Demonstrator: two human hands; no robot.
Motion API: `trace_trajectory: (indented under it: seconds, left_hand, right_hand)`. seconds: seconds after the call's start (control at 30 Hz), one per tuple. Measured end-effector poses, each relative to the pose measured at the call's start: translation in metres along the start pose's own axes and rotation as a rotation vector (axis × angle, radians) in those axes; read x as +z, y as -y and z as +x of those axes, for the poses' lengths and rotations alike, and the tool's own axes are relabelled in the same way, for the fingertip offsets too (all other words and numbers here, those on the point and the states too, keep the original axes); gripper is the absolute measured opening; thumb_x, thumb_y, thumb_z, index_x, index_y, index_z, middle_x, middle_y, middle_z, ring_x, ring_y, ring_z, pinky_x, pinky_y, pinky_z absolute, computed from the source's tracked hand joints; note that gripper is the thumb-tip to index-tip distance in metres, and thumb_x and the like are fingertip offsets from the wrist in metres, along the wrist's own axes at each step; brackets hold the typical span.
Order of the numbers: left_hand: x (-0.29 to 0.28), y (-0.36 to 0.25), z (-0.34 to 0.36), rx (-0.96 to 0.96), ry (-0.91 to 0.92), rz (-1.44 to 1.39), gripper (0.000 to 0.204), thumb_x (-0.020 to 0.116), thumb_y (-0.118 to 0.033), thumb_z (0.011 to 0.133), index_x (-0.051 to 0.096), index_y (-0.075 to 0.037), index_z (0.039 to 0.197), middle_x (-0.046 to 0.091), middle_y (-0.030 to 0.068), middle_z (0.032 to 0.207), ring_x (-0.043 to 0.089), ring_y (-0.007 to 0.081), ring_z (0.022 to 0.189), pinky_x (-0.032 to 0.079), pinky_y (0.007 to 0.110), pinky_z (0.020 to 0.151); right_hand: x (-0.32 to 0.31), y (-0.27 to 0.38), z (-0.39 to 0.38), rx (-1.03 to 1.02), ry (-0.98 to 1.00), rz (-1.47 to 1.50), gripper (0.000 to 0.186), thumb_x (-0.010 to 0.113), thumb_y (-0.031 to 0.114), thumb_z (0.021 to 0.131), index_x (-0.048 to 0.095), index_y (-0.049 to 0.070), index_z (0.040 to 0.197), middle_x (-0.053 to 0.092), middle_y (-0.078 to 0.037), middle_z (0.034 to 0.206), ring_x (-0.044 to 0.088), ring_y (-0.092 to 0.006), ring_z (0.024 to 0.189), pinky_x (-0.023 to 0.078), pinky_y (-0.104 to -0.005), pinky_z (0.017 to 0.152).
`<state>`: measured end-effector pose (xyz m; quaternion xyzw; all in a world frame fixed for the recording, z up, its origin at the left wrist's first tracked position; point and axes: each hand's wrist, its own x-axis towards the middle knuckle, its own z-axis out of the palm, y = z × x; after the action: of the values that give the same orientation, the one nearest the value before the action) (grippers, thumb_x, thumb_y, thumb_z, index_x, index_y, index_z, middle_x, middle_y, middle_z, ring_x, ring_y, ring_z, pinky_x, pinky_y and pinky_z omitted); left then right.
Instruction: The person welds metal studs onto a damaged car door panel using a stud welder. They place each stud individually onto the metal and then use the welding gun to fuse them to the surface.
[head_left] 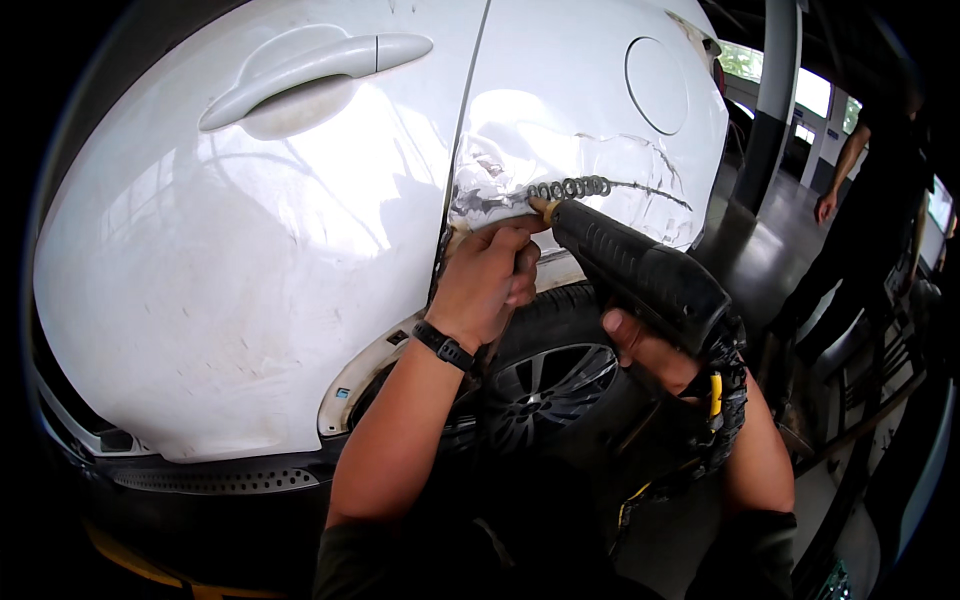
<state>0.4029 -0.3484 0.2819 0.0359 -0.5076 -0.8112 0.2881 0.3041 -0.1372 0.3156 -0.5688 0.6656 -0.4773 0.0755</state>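
A row of metal pulling rings (572, 188) stands on the bare, dented patch of the white rear body panel (560, 120). At the near end of that row is the tip of a black spot-welding gun (640, 265) with a brass-coloured nozzle. My right hand (655, 355) grips the gun from below; its thumb shows and its fingers are mostly hidden behind the gun. My left hand (495, 275) is closed, fingers curled, with the index finger reaching to the nozzle tip beside the rings. Whatever it pinches there is too small to tell.
Left of the panel gap is a white rear door (250, 270) with a handle (315, 75). The wheel (540, 390) sits below my hands. A taped cable (728, 410) hangs from the gun along my right forearm. Another person (870, 190) stands at right, near a pillar (775, 100).
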Motion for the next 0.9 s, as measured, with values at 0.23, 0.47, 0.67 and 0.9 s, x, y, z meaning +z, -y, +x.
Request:
trace_trajectory:
  seconds: [0.23,0.47,0.67,0.9]
  left_hand:
    - [-0.003,-0.002,-0.002,-0.014,0.015,0.021,0.028,0.049,-0.015,0.100,0.058,0.005,0.119,0.046,0.0012,0.072,0.038,0.0088,0.054,0.032,0.023,0.048]
    - [-0.004,-0.002,-0.002,0.018,0.005,0.023,0.031,0.048,-0.013,0.097,0.061,0.008,0.116,0.047,0.0013,0.068,0.036,0.0085,0.050,0.030,0.024,0.045]
    - [0.008,-0.001,-0.002,-0.010,-0.062,0.051,0.028,0.048,-0.014,0.099,0.058,0.006,0.117,0.045,-0.0001,0.071,0.037,0.0086,0.054,0.031,0.023,0.046]
    - [0.002,-0.003,-0.007,0.018,-0.108,0.097,0.024,0.047,-0.015,0.100,0.059,0.002,0.113,0.044,0.0002,0.071,0.035,0.0088,0.053,0.030,0.023,0.046]
  right_hand:
    - [0.005,0.002,-0.003,0.096,-0.018,0.013,0.022,0.072,0.021,0.094,0.065,0.001,0.099,0.058,-0.002,0.064,0.056,-0.0109,0.057,0.046,-0.0283,0.053]
    - [0.006,0.001,0.000,0.164,0.025,0.097,0.030,0.069,0.018,0.097,0.062,0.001,0.120,0.063,-0.004,0.084,0.056,-0.0117,0.065,0.049,-0.0267,0.060]
    - [0.015,-0.013,-0.013,-0.044,-0.098,-0.014,0.024,0.071,0.015,0.095,0.063,0.001,0.113,0.060,-0.001,0.076,0.057,-0.0101,0.064,0.048,-0.0254,0.059]
    - [0.023,-0.033,-0.080,-0.159,-0.100,0.147,0.037,0.081,0.011,0.082,0.065,0.000,0.113,0.071,-0.008,0.093,0.069,-0.0134,0.081,0.054,-0.0278,0.073]
